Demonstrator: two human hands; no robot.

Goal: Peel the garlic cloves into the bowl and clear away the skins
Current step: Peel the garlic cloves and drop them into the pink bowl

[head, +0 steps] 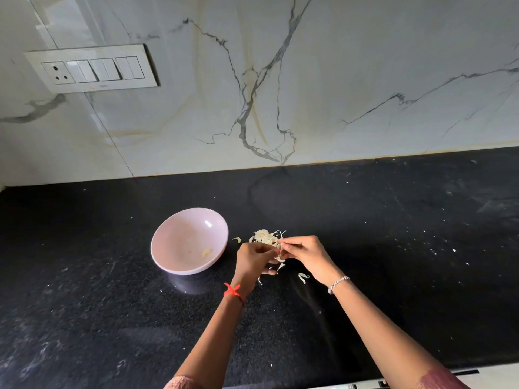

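Note:
A pale pink bowl (179, 248) stands on the black countertop with one peeled garlic clove (207, 252) inside it. To its right lies a heap of papery garlic skins (265, 237). My left hand (254, 258) and my right hand (302, 252) meet just in front of the heap, fingertips together, pinching a garlic clove (279, 248) that is mostly hidden between them. A few loose skin bits lie nearby, one skin piece (303, 277) below my right hand and another skin piece (237, 239) near the bowl.
The black granite countertop (393, 248) runs wide to both sides, speckled with small white flecks. A marble backsplash (280, 94) rises behind it, with a switch panel (95, 69) at upper left. The counter's front edge (463, 373) shows at lower right.

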